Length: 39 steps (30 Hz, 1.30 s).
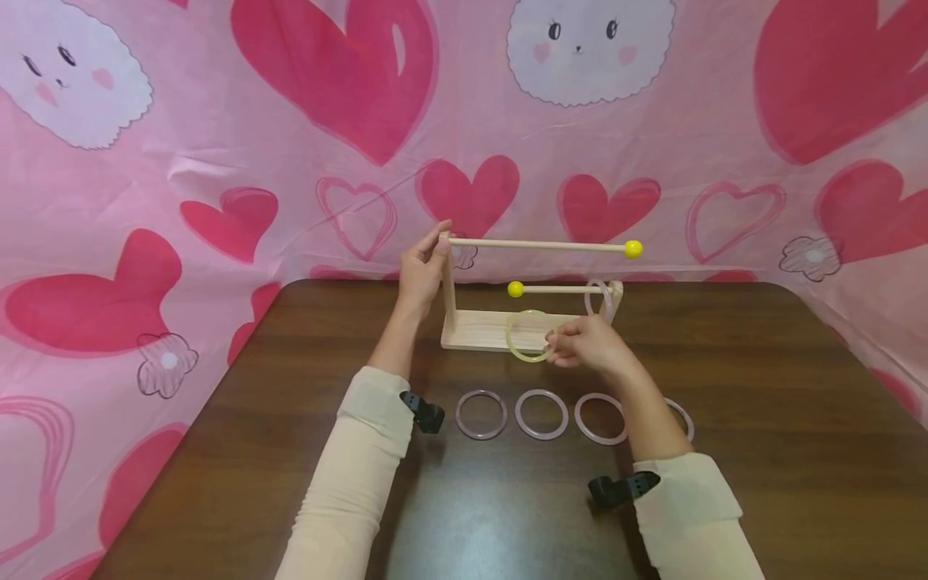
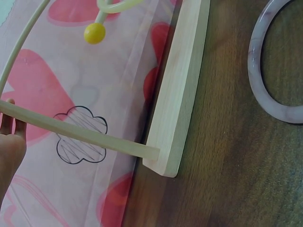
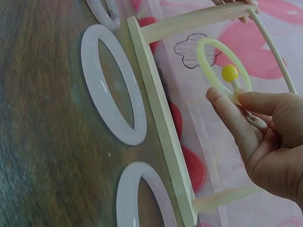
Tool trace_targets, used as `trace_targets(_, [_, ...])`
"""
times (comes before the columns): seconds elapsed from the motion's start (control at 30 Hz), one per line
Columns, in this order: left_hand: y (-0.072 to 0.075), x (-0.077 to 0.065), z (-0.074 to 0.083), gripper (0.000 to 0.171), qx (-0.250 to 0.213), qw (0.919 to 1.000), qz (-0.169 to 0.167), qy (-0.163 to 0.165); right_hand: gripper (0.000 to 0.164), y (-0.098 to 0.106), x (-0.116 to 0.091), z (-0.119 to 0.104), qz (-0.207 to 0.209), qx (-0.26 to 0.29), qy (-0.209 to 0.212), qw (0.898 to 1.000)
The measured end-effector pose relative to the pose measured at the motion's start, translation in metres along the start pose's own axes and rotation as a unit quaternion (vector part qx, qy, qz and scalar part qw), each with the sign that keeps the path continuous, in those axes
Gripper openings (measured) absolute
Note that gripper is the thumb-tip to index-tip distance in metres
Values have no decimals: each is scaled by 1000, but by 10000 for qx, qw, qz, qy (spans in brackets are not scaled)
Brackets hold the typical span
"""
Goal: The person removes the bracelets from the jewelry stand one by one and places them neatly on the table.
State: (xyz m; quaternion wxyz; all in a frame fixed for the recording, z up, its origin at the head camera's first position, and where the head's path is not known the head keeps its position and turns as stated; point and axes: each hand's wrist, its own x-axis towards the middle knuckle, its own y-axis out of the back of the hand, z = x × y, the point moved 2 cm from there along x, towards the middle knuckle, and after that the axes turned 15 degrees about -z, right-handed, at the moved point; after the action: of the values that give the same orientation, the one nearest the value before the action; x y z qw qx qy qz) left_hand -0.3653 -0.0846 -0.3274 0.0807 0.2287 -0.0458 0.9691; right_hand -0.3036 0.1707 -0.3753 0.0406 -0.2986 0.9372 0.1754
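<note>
Right hand (image 1: pixel 586 345) pinches the yellow ring (image 1: pixel 532 359) by its right edge, near the yellow ball (image 1: pixel 515 289) tipping the leftward-pointing lower rod (image 1: pixel 558 289), encirclement unclear from here, while left hand (image 1: pixel 422 278) grips the wooden stand's upright (image 1: pixel 449 294).

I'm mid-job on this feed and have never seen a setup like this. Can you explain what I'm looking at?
There's no machine: these are a person's bare hands. The wide picture comes from a camera on the head, looking forward and down. The other two come from the black cameras on the wrists, each watching its own hand's work.

On the brown table stands a wooden stand with two yellow-tipped rods. In front of it, four lilac rings lie in a row, one partly hidden by the right arm. Another lilac ring hangs on the lower rod.

The left hand holds the stand's left post; the right hand pinches a pale yellow ring.
</note>
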Motion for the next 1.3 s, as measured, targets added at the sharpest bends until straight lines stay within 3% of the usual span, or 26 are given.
trace_targets(0.37, [1,-1,-1,36,40,10000,-8,-59,22,9,-9,11,-546,-255,-12,9982])
trace_targets(0.97, [4,-2,-1,35,151,9999,69,18,31,27,-30,31,-456,-35,-397,9982])
trace_targets(1.3, [3,0,-1,36,192,9997,-10,-139,35,48,-50,40,-389,-88,-693,9968])
